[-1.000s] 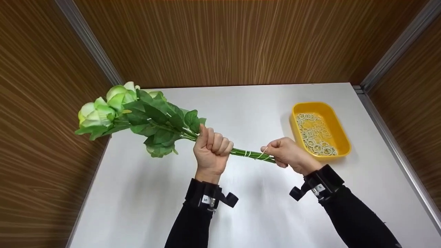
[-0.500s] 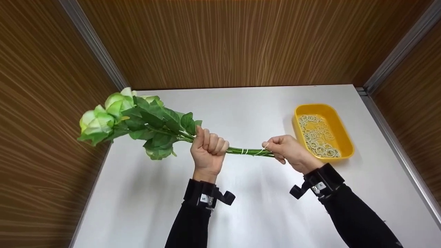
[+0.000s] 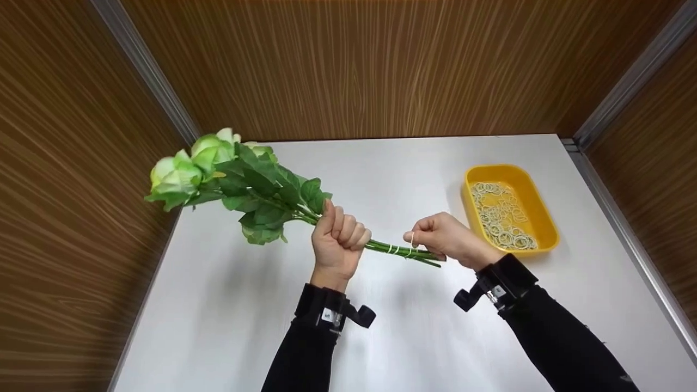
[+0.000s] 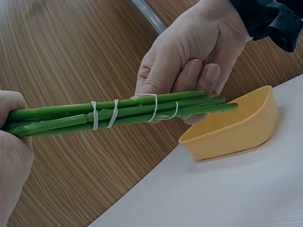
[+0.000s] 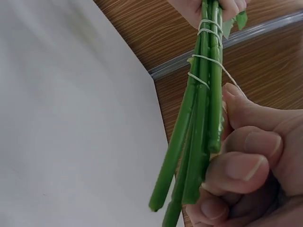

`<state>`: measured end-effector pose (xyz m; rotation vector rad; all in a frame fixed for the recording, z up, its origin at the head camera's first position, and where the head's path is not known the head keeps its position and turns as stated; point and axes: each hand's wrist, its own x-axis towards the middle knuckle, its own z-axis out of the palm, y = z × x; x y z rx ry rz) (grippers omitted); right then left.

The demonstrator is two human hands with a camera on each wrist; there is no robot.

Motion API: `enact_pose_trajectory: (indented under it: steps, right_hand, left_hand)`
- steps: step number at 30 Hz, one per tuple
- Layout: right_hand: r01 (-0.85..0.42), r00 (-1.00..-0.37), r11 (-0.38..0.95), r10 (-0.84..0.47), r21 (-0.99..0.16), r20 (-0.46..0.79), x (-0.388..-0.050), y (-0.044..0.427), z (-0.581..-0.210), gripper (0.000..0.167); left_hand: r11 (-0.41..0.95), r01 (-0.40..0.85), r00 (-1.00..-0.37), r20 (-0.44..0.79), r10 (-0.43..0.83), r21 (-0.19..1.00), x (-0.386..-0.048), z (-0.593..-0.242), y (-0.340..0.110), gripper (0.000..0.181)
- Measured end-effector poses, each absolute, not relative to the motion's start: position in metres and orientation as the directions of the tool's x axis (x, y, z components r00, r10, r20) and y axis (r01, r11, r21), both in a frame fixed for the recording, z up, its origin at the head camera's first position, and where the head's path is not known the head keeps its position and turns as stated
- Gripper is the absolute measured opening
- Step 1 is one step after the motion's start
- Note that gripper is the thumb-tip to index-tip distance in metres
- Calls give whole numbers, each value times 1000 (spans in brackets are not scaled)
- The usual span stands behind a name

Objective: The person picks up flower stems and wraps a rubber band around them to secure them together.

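My left hand (image 3: 338, 245) grips a bouquet of pale green artificial roses (image 3: 177, 174) around its stems, below the dark leaves. The flower heads point to the far left, the cut ends to the right. Near those ends, my right hand (image 3: 449, 239) pinches a thin whitish rubber band (image 5: 228, 74) between thumb and index finger. That band is looped around the green stems (image 4: 137, 112) and pulled away from them on one side. Two more windings (image 4: 95, 116) sit closer to my left hand. In the right wrist view, the other right fingers curl beside the stem ends.
A yellow plastic tray (image 3: 536, 207) with many loose whitish rubber bands (image 3: 503, 220) stands on the white table (image 3: 414, 337), just beyond my right hand. Wood-grain panels (image 3: 348, 71) enclose the table at the back and both sides.
The right hand has shifted slightly left, drawing the pinched band along the stems toward the left hand. The bouquet has moved a little right, its stem ends now tilted lower.
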<state>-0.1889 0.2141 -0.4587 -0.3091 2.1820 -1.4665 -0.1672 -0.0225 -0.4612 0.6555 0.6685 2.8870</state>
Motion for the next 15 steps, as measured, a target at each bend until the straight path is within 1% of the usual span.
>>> enact_pose_trajectory:
  steps: [4,7,10,15]
  right_hand:
    - [54,-852,416,-456,-908,-259,-189,210,-457,26]
    - [-4,-847,447,-477,-895,-234,-189,206,-453,26]
    - [-54,-836,476,-502,-878,-221,-189,200,-449,26]
    - [-99,-810,511,-540,-854,-229,-188,188,-440,28]
  left_hand:
    - [-894,-18,-907,369,203,448,-168,-462,-22,59]
    - [-898,-26,-914,354,199,439,-168,-463,-22,59]
    - [-896,-33,-922,333,198,442,-169,-463,-22,59]
    - [-881,-52,-935,287,208,471,-170,-463,-23,59]
